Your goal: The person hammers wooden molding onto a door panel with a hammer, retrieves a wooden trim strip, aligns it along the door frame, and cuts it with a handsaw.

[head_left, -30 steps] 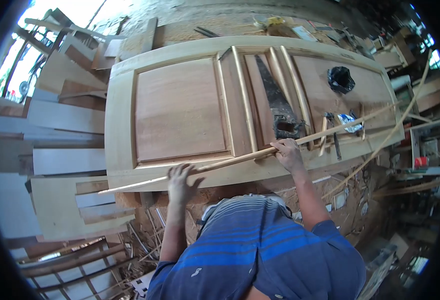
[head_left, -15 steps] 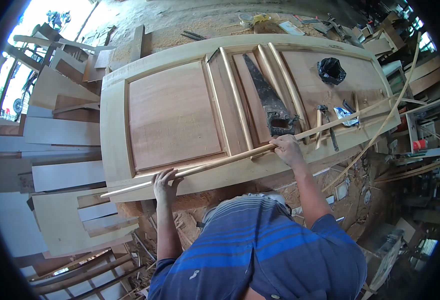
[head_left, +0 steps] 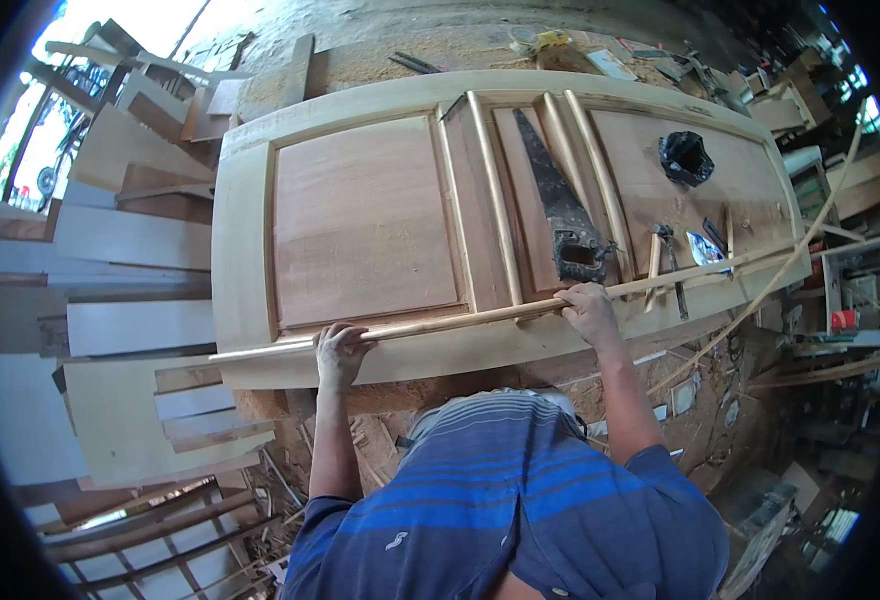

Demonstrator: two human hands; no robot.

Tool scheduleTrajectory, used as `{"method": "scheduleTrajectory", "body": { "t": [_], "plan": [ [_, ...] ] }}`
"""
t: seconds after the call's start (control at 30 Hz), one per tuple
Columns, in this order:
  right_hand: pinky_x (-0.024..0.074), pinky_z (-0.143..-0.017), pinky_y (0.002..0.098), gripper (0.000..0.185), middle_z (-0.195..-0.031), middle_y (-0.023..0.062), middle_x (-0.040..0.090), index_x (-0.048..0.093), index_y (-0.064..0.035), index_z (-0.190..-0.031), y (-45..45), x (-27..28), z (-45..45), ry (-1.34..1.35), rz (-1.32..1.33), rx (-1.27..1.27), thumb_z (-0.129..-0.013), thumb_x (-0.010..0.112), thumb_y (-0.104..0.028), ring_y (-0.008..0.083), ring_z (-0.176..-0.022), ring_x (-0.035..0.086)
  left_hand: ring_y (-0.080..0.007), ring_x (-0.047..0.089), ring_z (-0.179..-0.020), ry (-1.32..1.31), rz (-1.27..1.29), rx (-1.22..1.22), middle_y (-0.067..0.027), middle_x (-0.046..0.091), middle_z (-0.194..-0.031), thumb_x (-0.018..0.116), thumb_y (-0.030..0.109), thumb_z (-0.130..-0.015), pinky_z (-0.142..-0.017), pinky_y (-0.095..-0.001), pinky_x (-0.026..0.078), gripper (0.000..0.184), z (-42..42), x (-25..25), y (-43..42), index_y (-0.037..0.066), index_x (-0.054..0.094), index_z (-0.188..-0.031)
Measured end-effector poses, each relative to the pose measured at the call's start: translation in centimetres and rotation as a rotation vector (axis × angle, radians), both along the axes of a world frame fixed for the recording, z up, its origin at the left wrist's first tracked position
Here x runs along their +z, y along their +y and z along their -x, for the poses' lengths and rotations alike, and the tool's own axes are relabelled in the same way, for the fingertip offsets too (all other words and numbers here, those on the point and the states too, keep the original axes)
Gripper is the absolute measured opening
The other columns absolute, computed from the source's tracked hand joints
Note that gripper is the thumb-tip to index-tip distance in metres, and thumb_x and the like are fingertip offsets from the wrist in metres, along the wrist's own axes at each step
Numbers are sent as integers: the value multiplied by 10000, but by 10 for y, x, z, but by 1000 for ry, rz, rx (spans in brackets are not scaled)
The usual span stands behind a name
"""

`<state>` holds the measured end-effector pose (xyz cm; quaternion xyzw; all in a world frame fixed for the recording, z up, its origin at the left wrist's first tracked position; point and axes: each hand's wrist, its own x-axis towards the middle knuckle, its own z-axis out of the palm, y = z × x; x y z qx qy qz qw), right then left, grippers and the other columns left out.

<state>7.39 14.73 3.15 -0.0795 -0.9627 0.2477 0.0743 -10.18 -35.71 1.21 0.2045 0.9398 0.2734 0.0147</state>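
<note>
A long thin wooden strip [head_left: 450, 323] lies along the near edge of a panelled wooden door [head_left: 243, 240]. My left hand [head_left: 341, 355] is closed on the strip near its left end. Farther right, my right hand [head_left: 589, 313] grips it just below the handle of a handsaw [head_left: 557, 205]. The saw rests on the door's middle panel, between loose wooden mouldings [head_left: 497, 195]. On the right part of the door are a hammer [head_left: 656, 262], a blue and white packet [head_left: 705, 250] and a black plastic bag [head_left: 685, 159].
Boards and sheets [head_left: 140, 325] are stacked at the left. A long bent strip [head_left: 798, 250] crosses the door's right end. Behind the door, a sawdust-covered surface holds a tape roll [head_left: 525, 42]. Wood scraps [head_left: 360, 450] litter the floor.
My left hand has moved left and closed round the strip. The strip's right part has swung down toward the door's near edge. The view shifted and came back.
</note>
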Motion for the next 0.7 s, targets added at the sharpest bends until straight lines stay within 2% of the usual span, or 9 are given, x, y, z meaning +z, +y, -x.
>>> {"method": "scheduleTrajectory", "body": {
  "t": [0.13,0.27,0.33,0.5,0.6,0.7],
  "plan": [
    [544,-993,472,282,-1025,110,784,847,-119,-1095,3,4,3,-51,44,11,-815,815,-127,340,-1028,716,-297,676,-1118,-42,9,15,-33,743,-1030,955,407,-765,-1029,-487,478,335,3,-4,1,194,847,-1001],
    [559,-973,475,324,-1024,149,781,842,-89,-1127,18,-2,-2,-70,54,5,-808,788,-97,354,-1020,725,-285,672,-1148,-20,-26,10,-23,745,-1071,918,474,-811,-1078,-474,473,330,-1,-13,7,211,847,-997],
    [563,-982,466,337,-1033,159,782,835,-65,-1138,24,0,-3,-95,87,9,-806,771,-74,357,-1021,730,-254,668,-1160,-18,-38,3,-13,744,-1073,913,475,-814,-1113,-458,449,324,-5,-10,15,224,851,-1009],
    [568,-1020,439,356,-1109,182,796,826,-33,-1158,42,4,-5,-201,131,-36,-812,739,-36,349,-1078,748,-248,669,-1135,19,-65,3,5,750,-1073,934,452,-794,-1091,-435,455,332,-14,-13,32,225,852,-1021],
    [584,-990,396,350,-1114,177,802,818,-8,-1185,55,-4,-8,-226,157,-62,-842,772,-55,319,-1074,773,-247,668,-1127,22,-91,-2,6,749,-1065,932,454,-795,-1091,-429,445,332,-16,-11,39,228,852,-1025],
    [579,-999,394,358,-1128,173,803,819,-11,-1182,55,-4,-8,-221,106,-59,-829,776,-47,316,-1081,772,-240,666,-1131,10,-101,4,8,750,-1056,929,449,-799,-1096,-428,431,331,-16,-10,39,221,850,-1025]
  ]
}}
